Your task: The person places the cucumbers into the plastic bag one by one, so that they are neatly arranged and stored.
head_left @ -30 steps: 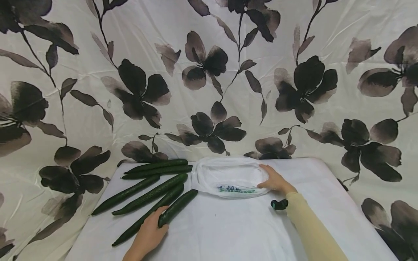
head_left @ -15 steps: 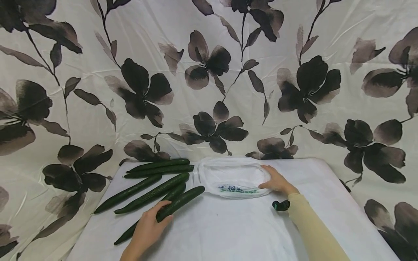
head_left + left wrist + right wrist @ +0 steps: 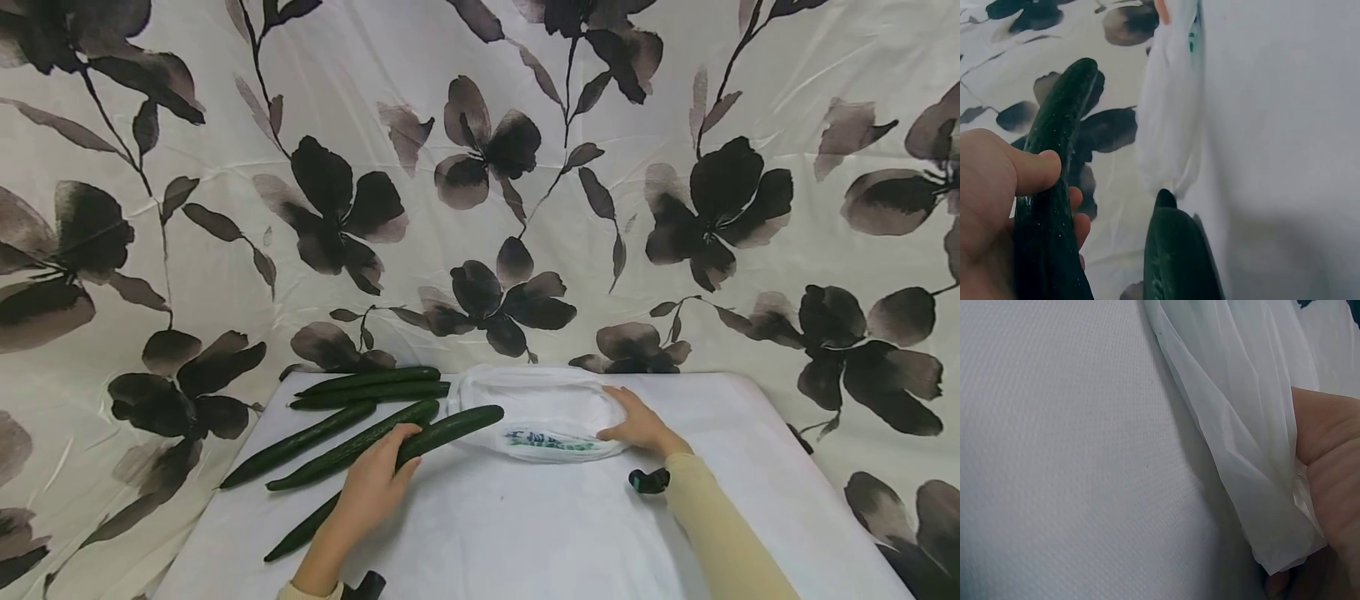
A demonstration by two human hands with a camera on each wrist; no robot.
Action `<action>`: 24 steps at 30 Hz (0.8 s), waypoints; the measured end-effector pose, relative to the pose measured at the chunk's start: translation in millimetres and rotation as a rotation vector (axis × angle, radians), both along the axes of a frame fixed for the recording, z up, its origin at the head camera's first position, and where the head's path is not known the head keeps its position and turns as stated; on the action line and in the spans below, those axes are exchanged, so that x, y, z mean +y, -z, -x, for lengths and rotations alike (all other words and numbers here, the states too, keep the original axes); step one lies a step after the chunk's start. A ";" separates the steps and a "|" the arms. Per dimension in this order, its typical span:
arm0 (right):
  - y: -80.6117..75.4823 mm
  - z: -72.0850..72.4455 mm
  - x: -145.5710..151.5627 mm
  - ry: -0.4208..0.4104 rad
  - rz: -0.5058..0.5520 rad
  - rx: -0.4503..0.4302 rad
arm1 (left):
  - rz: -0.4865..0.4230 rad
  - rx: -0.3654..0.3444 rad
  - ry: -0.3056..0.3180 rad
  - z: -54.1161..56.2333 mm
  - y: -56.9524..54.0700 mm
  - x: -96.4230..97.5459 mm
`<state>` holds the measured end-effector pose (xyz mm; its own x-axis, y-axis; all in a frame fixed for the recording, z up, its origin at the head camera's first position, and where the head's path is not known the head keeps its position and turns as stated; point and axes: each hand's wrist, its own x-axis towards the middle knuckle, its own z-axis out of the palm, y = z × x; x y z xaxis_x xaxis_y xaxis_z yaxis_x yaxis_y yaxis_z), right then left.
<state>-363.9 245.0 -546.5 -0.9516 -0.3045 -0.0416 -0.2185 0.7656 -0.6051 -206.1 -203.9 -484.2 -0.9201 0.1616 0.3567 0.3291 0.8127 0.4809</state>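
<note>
In the head view my left hand (image 3: pixel 375 487) grips a dark green cucumber (image 3: pixel 461 425) near its middle. The cucumber is raised, and its far end overlaps the front left of a white plastic bag (image 3: pixel 555 406). The left wrist view shows the thumb on one side of this cucumber (image 3: pixel 1050 231) and the fingertips on the other. My right hand (image 3: pixel 639 421) holds the bag's right rim. Up close in the right wrist view, the thin film of the bag (image 3: pixel 1235 437) runs between parts of my right hand (image 3: pixel 1334 450). The bag's mouth is spread wide, with blue-green print on its front.
Several more cucumbers lie on the left of the white-covered table (image 3: pixel 540 533): two at the back (image 3: pixel 371 393), one at the left (image 3: pixel 300 446), one beside it (image 3: pixel 352 454), and one partly hidden under my left forearm (image 3: pixel 303 529). A flower-patterned cloth (image 3: pixel 495 217) hangs behind.
My left hand has lifted the cucumber off the table and carried it right and forward, so its tip now overlaps the bag. The right hand stays at the bag's rim.
</note>
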 end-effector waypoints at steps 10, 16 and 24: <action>8.3 -4.5 1.8 0.015 0.014 -0.023 | 0.029 0.119 0.080 29.2 1.8 29.1; 4.4 -4.7 1.3 0.015 0.033 -0.019 | 0.118 0.204 0.146 54.9 -8.7 45.5; 0.2 -1.0 -0.4 0.008 0.015 0.016 | 0.208 0.290 0.271 88.0 -30.1 80.5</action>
